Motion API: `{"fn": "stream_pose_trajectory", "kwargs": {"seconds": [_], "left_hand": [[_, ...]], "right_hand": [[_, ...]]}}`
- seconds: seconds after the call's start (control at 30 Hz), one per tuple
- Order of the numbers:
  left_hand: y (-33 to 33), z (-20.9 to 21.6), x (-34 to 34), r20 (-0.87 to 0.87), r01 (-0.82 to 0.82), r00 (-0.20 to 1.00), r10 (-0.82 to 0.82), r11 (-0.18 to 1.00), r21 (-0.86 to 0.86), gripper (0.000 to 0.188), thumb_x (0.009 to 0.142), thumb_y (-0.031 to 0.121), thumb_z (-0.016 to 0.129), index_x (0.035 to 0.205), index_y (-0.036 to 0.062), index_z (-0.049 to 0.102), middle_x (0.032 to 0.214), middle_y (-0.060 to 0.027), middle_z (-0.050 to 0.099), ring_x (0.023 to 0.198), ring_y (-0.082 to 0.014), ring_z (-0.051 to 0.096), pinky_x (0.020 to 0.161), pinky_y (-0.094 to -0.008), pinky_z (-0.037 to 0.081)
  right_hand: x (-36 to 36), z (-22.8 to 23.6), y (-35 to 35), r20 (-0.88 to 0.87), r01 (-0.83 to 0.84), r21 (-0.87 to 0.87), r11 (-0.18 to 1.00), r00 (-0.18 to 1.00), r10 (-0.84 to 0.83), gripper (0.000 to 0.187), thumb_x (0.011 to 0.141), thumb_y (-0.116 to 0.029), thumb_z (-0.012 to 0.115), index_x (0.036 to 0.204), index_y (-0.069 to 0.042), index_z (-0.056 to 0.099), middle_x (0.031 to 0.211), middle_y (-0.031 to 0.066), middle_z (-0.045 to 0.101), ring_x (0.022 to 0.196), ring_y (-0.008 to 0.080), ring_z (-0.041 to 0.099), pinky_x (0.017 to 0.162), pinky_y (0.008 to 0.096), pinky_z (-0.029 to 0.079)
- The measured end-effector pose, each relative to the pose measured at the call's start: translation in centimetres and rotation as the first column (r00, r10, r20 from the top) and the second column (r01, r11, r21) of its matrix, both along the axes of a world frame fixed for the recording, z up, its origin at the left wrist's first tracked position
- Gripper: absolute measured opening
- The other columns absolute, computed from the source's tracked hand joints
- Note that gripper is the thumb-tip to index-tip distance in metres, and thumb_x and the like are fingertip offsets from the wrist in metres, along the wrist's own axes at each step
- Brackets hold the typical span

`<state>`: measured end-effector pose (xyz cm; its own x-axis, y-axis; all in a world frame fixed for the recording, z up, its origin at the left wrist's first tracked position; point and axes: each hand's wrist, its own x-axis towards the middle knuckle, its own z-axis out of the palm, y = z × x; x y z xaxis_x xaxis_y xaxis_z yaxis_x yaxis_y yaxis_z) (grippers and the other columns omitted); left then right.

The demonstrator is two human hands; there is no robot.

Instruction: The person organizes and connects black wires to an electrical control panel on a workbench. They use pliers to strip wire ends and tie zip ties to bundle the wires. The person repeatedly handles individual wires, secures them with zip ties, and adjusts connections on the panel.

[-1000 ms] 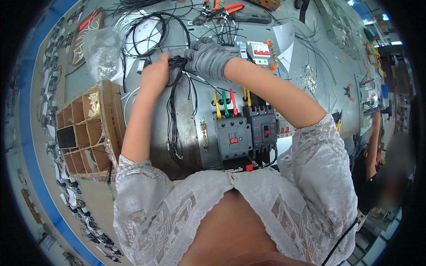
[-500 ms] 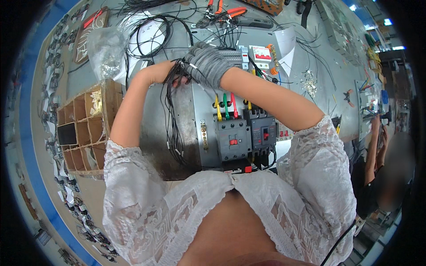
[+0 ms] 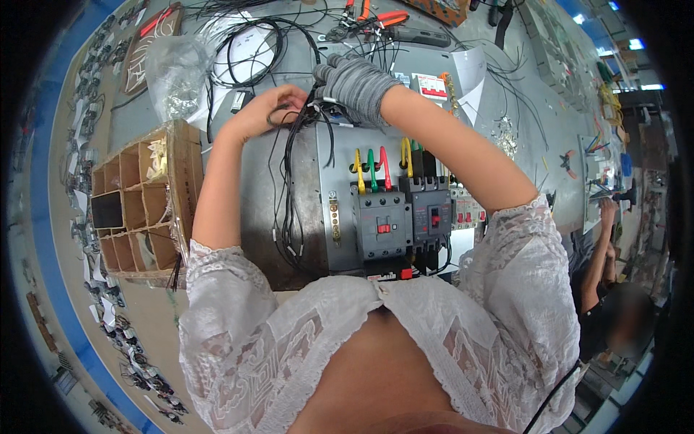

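My bare left hand (image 3: 264, 114) is closed on part of a bunch of black wires (image 3: 289, 202), its bent fingers at the bunch's upper end. My right hand (image 3: 356, 88), in a grey knitted glove, grips the same bunch right beside it, knuckles up. The wires hang toward me over the left edge of a grey metal mounting plate (image 3: 332, 159); small white sleeves sit on some ends. Nearer me on the plate are a large breaker (image 3: 382, 226) and a smaller one (image 3: 431, 215), with yellow, green and red wires above. My glove hides part of the plate's far end.
A cardboard compartment box (image 3: 189, 163) stands left. Beyond it lie a clear plastic bag (image 3: 173, 72) and coiled black wire (image 3: 230, 54). Orange-handled pliers (image 3: 390, 18) lie at the far side. Another person's arm (image 3: 596, 257) shows at the right.
My hands have moved slightly apart. The left hand's fingers now show above the wires, and my gloved hand has shifted right and away from me. The hanging bunch has spread a little.
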<state>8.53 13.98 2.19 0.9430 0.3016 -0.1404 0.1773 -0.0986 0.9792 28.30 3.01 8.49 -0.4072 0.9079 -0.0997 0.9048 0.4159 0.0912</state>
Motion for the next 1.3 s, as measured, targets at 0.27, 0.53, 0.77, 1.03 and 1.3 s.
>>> {"fn": "stream_pose_trajectory", "kwargs": {"seconds": [0.27,0.53,0.77,1.03,1.3], "left_hand": [[-2.1,1.7,0.5,0.055,-0.115,0.992,0.110,0.989,0.096,0.011,0.089,0.013,0.055,0.093,0.0047,0.061,0.092,0.0030,0.050,0.084,-0.0066,0.046,0.075,-0.0205,0.038],[-2.5,0.8,0.0,-0.049,-0.122,0.992,0.117,0.986,-0.111,0.021,0.094,0.027,0.049,0.097,0.0085,0.058,0.092,0.0042,0.053,0.084,-0.0043,0.045,0.077,-0.0183,0.037],[-4.4,2.0,0.0,-0.048,-0.301,0.953,0.299,0.918,-0.259,0.038,0.093,0.044,0.045,0.106,0.0095,0.053,0.099,0.0004,0.056,0.097,-0.0080,0.048,0.086,-0.0242,0.038],[-7.6,1.0,-1.9,0.057,-0.378,0.916,0.397,0.901,-0.213,0.037,0.097,0.027,0.043,0.125,0.0037,0.040,0.103,-0.0087,0.059,0.087,-0.0135,0.056,0.084,-0.0268,0.043],[-9.2,-0.4,1.0,-0.139,-0.468,0.884,0.447,0.841,-0.272,0.026,0.098,0.026,0.038,0.093,0.0051,0.053,0.066,0.0024,0.046,0.052,-0.0067,0.039,0.045,-0.0210,0.030]], "right_hand": [[2.3,-0.5,1.2,-0.355,-0.120,-0.077,0.990,0.931,0.085,0.033,0.068,-0.013,0.065,0.101,-0.012,0.065,0.107,0.0097,0.059,0.096,0.0307,0.058,0.081,0.0379,0.048],[0.2,2.9,3.5,-0.190,0.158,-0.402,0.902,0.949,-0.251,0.031,0.067,-0.014,0.062,0.098,-0.010,0.064,0.086,0.0148,0.065,0.080,0.0307,0.062,0.071,0.0369,0.049],[2.4,1.0,7.5,-0.666,0.079,-0.633,0.770,0.451,-0.594,0.017,0.079,-0.020,0.057,0.085,-0.006,0.063,0.070,0.0055,0.064,0.060,0.0148,0.059,0.051,0.0292,0.046],[2.2,-0.4,11.7,-0.558,0.157,0.114,0.981,0.827,-0.068,0.028,0.080,-0.030,0.065,0.090,-0.004,0.062,0.074,0.0094,0.064,0.066,0.0249,0.060,0.064,0.0339,0.050],[-9.1,6.6,11.9,-0.932,-0.206,-0.313,0.927,0.253,-0.259,0.030,0.084,-0.023,0.063,0.107,-0.003,0.063,0.091,0.0037,0.067,0.079,0.0114,0.064,0.072,0.0246,0.050]]}}
